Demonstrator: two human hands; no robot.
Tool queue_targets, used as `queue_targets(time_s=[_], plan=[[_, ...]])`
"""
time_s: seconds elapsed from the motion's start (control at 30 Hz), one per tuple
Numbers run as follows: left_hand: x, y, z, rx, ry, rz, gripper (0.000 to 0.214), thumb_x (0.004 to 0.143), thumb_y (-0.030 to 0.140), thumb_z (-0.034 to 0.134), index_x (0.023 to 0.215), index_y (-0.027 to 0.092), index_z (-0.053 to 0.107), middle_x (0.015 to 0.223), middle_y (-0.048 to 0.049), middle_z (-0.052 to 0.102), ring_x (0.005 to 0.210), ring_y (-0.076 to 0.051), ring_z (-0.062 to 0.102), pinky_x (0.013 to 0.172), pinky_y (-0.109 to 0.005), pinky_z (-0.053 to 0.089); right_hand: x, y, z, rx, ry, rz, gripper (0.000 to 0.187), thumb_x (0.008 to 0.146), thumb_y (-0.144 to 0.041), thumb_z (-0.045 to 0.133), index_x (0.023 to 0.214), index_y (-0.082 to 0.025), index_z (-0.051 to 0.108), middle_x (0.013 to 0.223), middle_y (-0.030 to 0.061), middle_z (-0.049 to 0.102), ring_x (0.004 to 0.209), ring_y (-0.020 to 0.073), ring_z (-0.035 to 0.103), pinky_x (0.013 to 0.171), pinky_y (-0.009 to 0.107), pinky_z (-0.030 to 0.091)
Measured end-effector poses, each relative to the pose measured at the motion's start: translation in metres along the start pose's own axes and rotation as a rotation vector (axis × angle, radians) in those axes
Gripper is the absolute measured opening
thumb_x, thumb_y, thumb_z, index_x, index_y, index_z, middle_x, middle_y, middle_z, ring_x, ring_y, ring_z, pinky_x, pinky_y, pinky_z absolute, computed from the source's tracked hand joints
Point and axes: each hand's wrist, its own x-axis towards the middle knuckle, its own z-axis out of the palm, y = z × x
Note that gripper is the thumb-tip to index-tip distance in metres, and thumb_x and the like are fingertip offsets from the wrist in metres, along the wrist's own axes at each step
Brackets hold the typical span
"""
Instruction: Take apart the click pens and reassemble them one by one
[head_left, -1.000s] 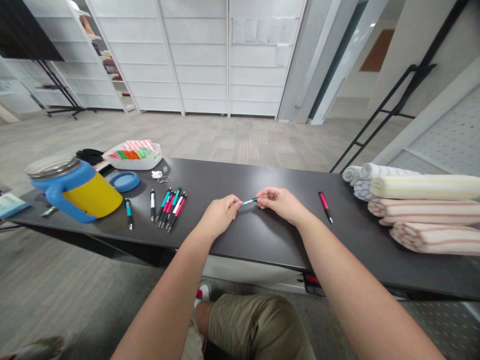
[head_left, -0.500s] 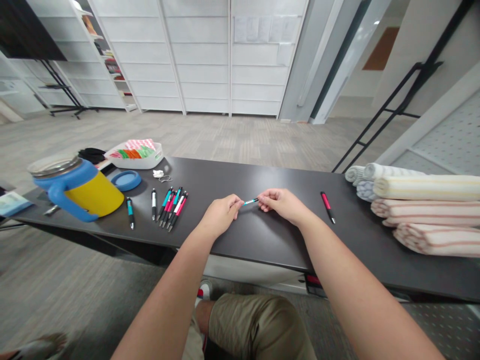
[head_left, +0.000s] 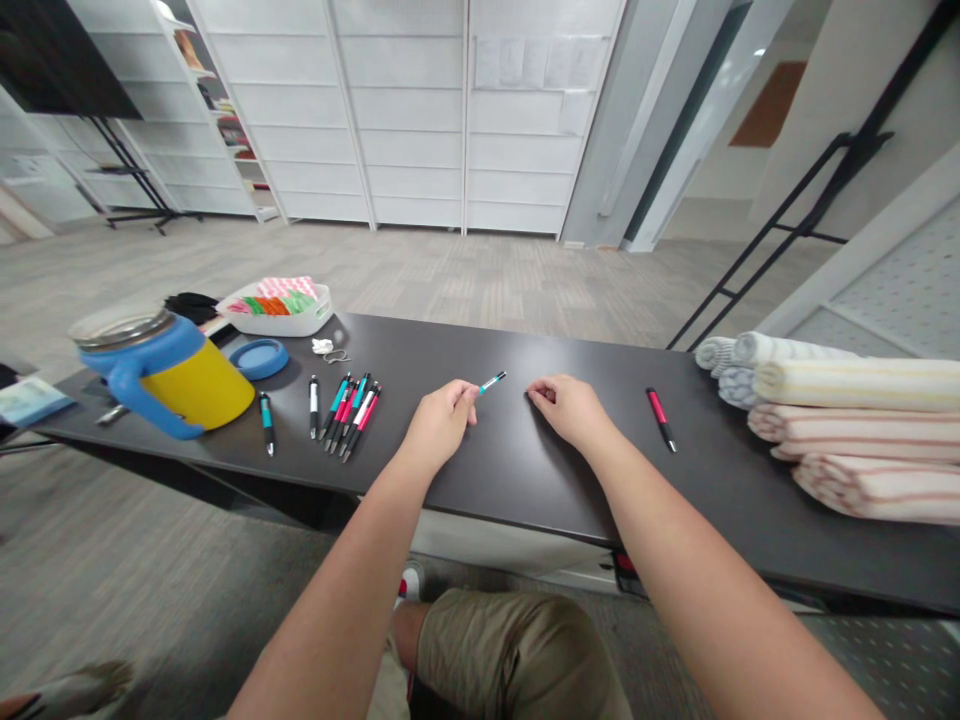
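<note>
In the head view, my left hand (head_left: pixel 441 425) pinches a teal pen (head_left: pixel 493 382) over the middle of the dark table. The pen's exposed end, pale with a dark tip, points up and to the right. A gap to the right of it, my right hand (head_left: pixel 566 408) is closed with thumb and fingers together; something small and dark may show at the fingertips, but I cannot make it out. A cluster of pens (head_left: pixel 351 415), teal, pink and white with black grips, lies left of my left hand. One red pen (head_left: pixel 661 418) rests right of my right hand.
A white pen (head_left: pixel 313 405) and another teal pen (head_left: pixel 267 425) lie at the left, near a blue-and-yellow mug (head_left: pixel 187 385) and a blue lid (head_left: pixel 259 358). Behind stands a white basket (head_left: pixel 289 322) with wrapped items. Rolled striped cloths (head_left: pixel 862 430) are stacked at the right.
My right hand has come off the pen's end and moved slightly right, leaving a gap. The pen, still in my left hand, now tilts up more.
</note>
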Motion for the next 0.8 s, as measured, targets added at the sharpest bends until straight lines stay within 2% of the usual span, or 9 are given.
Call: queue_targets(time_s=[0.13, 0.23, 0.33, 0.43, 0.47, 0.53, 0.6, 0.67, 0.8], plan=[[0.004, -0.002, 0.001, -0.437, -0.006, -0.082, 0.041, 0.100, 0.051, 0.050, 0.107, 0.017, 0.071, 0.074, -0.0020, 0.071, 0.054, -0.012, 0.049, 0.058, -0.026, 0.039, 0.003, -0.002, 0.006, -0.017, 0.008, -0.017, 0.016, 0.093, -0.021, 0.065, 0.098, -0.021, 0.080, 0.090, 0.0054, 0.075, 0.081, 0.0180, 0.065, 0.077, 0.029, 0.048], [0.005, 0.001, -0.001, -0.734, 0.062, -0.130, 0.042, 0.096, 0.054, 0.058, 0.105, 0.014, 0.068, 0.084, -0.0071, 0.076, 0.061, -0.012, 0.057, 0.065, -0.026, 0.044, 0.004, 0.001, 0.007, 0.007, 0.011, -0.019, 0.018, 0.092, -0.024, 0.066, 0.103, -0.021, 0.079, 0.090, 0.0046, 0.074, 0.079, 0.0181, 0.064, 0.077, 0.030, 0.047], [0.004, 0.004, -0.004, -0.867, 0.140, -0.121, 0.039, 0.095, 0.055, 0.063, 0.103, 0.016, 0.061, 0.097, -0.0114, 0.080, 0.071, -0.014, 0.065, 0.074, -0.028, 0.048, 0.003, -0.001, 0.004, 0.046, 0.072, -0.013, 0.022, 0.092, -0.030, 0.066, 0.108, -0.019, 0.076, 0.086, 0.0039, 0.071, 0.075, 0.0182, 0.062, 0.074, 0.031, 0.046], [0.004, 0.006, -0.005, -0.913, 0.147, -0.056, 0.037, 0.096, 0.054, 0.063, 0.104, 0.020, 0.053, 0.108, -0.0133, 0.080, 0.082, -0.016, 0.070, 0.080, -0.029, 0.049, -0.005, -0.013, -0.001, 0.102, 0.196, 0.013, 0.027, 0.097, -0.041, 0.058, 0.097, -0.019, 0.072, 0.078, 0.0038, 0.067, 0.071, 0.0184, 0.060, 0.071, 0.031, 0.044], [0.004, 0.006, -0.004, -0.923, 0.133, -0.027, 0.036, 0.096, 0.054, 0.063, 0.104, 0.021, 0.050, 0.112, -0.0137, 0.079, 0.087, -0.017, 0.071, 0.082, -0.029, 0.049, -0.009, -0.019, -0.002, 0.134, 0.202, 0.011, 0.032, 0.100, -0.045, 0.053, 0.093, -0.019, 0.071, 0.075, 0.0035, 0.066, 0.069, 0.0181, 0.059, 0.070, 0.031, 0.044], [0.005, 0.007, -0.003, -0.936, 0.096, 0.030, 0.035, 0.098, 0.053, 0.061, 0.105, 0.022, 0.046, 0.117, -0.0141, 0.078, 0.093, -0.018, 0.072, 0.085, -0.030, 0.049, -0.018, -0.032, 0.000, 0.268, 0.104, -0.043, 0.041, 0.104, -0.050, 0.045, 0.094, -0.020, 0.071, 0.073, 0.0023, 0.066, 0.066, 0.0167, 0.058, 0.069, 0.030, 0.043], [0.004, 0.009, 0.000, -0.912, 0.072, 0.079, 0.035, 0.099, 0.053, 0.060, 0.105, 0.023, 0.044, 0.120, -0.0142, 0.077, 0.097, -0.019, 0.073, 0.086, -0.031, 0.049, -0.025, -0.043, 0.005, 0.478, -0.138, -0.130, 0.048, 0.106, -0.055, 0.036, 0.107, -0.021, 0.070, 0.073, 0.0006, 0.066, 0.061, 0.0146, 0.056, 0.064, 0.028, 0.044], [0.004, 0.009, 0.003, -0.854, 0.058, 0.112, 0.035, 0.099, 0.053, 0.059, 0.105, 0.023, 0.043, 0.120, -0.0141, 0.077, 0.099, -0.020, 0.073, 0.087, -0.033, 0.049, -0.029, -0.050, 0.011, 0.649, -0.301, -0.138, 0.053, 0.107, -0.059, 0.031, 0.112, -0.020, 0.068, 0.071, -0.0008, 0.064, 0.054, 0.0125, 0.051, 0.057, 0.026, 0.041], [0.003, 0.008, 0.006, -0.728, -0.004, 0.140, 0.033, 0.100, 0.051, 0.060, 0.108, 0.022, 0.046, 0.123, -0.0153, 0.076, 0.103, -0.021, 0.073, 0.089, -0.035, 0.050, -0.029, -0.051, 0.019, 0.771, -0.355, -0.086, 0.051, 0.104, -0.062, 0.039, 0.100, -0.020, 0.066, 0.065, -0.0031, 0.058, 0.050, 0.0100, 0.044, 0.050, 0.023, 0.035]])
